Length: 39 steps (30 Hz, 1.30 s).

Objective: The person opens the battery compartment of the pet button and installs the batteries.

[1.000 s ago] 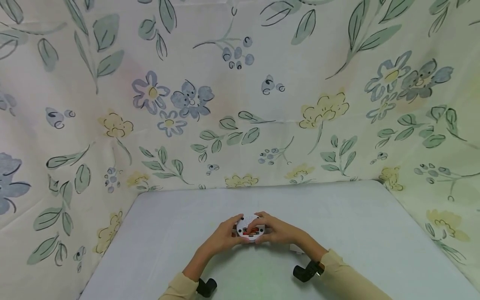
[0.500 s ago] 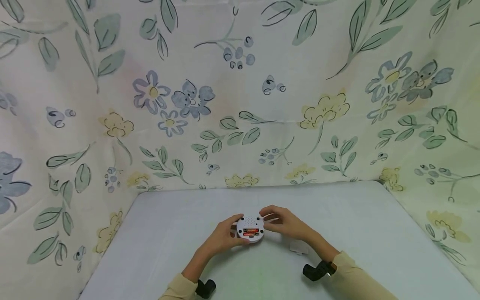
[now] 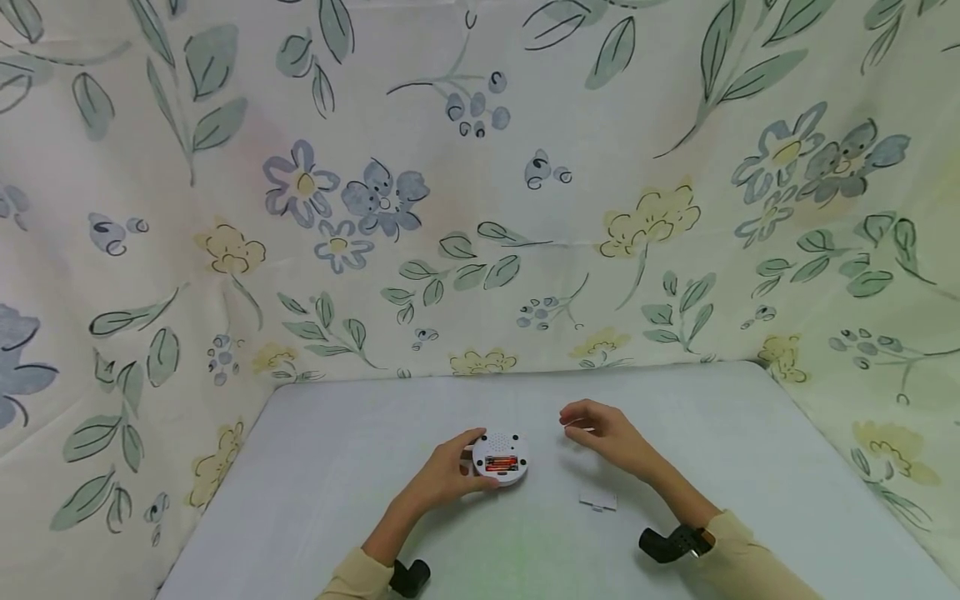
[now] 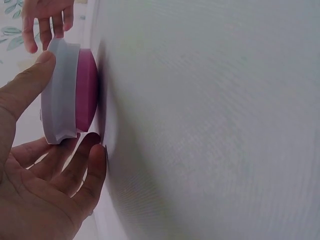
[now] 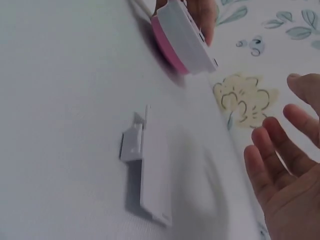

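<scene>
Device (image 3: 500, 447) stays gripped in left hand (image 3: 442, 475); right hand (image 3: 611, 435), relaxed, has drawn away.

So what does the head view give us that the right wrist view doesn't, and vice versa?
Head only: the red batteries exposed in the upper face of the round device, plus the tan sleeves and black wrist cameras.

Right wrist only: the device's pink lower section.

Both: the left hand gripping the device, the right hand holding nothing, the loose white cover beside the device on the white table, and the floral cloth.
</scene>
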Each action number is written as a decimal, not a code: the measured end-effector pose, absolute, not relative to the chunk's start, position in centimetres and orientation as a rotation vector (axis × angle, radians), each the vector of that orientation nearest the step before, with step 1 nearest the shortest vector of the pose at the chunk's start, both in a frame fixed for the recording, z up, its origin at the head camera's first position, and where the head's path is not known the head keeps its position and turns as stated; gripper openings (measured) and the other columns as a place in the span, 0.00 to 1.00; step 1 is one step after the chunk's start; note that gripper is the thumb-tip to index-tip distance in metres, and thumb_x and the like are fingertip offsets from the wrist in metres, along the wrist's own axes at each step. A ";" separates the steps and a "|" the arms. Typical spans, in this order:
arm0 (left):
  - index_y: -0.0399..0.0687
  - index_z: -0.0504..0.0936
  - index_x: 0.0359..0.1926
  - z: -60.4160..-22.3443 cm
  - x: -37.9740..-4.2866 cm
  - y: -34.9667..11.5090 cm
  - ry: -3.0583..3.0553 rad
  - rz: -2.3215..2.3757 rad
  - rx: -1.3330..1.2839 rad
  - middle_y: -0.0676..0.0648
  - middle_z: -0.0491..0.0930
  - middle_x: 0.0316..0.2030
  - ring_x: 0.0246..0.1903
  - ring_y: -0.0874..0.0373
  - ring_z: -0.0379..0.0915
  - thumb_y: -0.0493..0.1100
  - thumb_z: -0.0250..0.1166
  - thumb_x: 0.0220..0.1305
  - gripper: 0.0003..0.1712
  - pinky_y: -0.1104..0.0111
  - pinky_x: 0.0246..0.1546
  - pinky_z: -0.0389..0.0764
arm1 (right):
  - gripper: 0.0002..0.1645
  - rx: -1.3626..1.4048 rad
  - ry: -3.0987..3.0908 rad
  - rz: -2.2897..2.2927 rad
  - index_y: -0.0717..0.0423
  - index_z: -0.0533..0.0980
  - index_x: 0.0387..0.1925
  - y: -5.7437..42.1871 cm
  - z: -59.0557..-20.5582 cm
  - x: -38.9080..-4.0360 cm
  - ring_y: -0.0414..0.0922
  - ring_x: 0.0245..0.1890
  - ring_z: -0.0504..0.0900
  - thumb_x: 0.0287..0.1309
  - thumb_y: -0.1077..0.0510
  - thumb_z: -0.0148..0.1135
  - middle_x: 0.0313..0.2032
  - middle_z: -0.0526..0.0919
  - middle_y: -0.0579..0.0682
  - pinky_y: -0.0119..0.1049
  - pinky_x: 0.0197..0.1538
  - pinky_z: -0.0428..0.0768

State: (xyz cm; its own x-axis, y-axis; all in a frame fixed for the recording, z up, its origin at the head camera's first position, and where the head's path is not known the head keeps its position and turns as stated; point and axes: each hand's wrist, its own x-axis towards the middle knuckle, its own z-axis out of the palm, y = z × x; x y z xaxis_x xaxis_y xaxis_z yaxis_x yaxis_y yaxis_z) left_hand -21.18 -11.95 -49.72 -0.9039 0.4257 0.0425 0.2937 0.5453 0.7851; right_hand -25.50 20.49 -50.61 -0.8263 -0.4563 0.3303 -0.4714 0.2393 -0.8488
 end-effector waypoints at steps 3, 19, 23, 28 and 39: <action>0.35 0.67 0.72 -49.7 -21.2 -11.9 2.625 1.288 0.620 0.37 0.72 0.64 0.52 0.46 0.76 0.47 0.80 0.56 0.49 0.55 0.48 0.80 | 0.17 0.900 -2.477 1.715 0.67 0.77 0.54 21.4 -50.6 -25.1 0.52 0.49 0.83 0.68 0.62 0.66 0.49 0.82 0.63 0.36 0.52 0.80; 0.36 0.68 0.72 -49.9 -21.2 -12.2 2.635 1.278 0.628 0.38 0.72 0.64 0.51 0.47 0.76 0.49 0.79 0.56 0.48 0.57 0.46 0.80 | 0.24 0.986 -2.558 1.681 0.68 0.74 0.57 24.2 -51.6 -21.7 0.59 0.52 0.78 0.66 0.59 0.69 0.53 0.79 0.63 0.40 0.54 0.79; 0.36 0.68 0.71 -49.9 -21.1 -12.2 2.633 1.287 0.636 0.38 0.73 0.64 0.51 0.47 0.76 0.49 0.79 0.56 0.48 0.57 0.46 0.80 | 0.26 1.003 -2.584 1.620 0.65 0.75 0.58 24.6 -51.6 -20.7 0.58 0.55 0.77 0.64 0.56 0.71 0.55 0.79 0.59 0.45 0.56 0.77; 0.36 0.67 0.72 -49.9 -21.1 -12.2 2.636 1.282 0.652 0.38 0.73 0.64 0.51 0.48 0.76 0.50 0.79 0.57 0.48 0.60 0.46 0.81 | 0.29 0.932 -2.615 1.503 0.58 0.76 0.58 24.7 -52.1 -19.1 0.53 0.54 0.78 0.60 0.52 0.75 0.55 0.80 0.52 0.43 0.55 0.77; 0.36 0.68 0.71 -49.7 -20.9 -12.0 2.648 1.264 0.610 0.37 0.72 0.64 0.51 0.47 0.75 0.49 0.80 0.56 0.48 0.56 0.46 0.80 | 0.31 0.869 -2.493 1.200 0.54 0.80 0.51 23.6 -54.2 -16.9 0.45 0.51 0.76 0.47 0.52 0.84 0.50 0.81 0.43 0.29 0.55 0.68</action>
State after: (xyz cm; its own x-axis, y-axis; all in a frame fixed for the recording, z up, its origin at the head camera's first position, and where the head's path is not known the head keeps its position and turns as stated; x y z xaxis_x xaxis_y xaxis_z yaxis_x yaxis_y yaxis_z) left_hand -20.86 -11.99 -49.69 -0.9071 0.4187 0.0437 0.2972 0.5635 0.7708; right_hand -16.91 23.56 -54.18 -0.7943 -0.4086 0.4496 -0.6063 0.4858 -0.6296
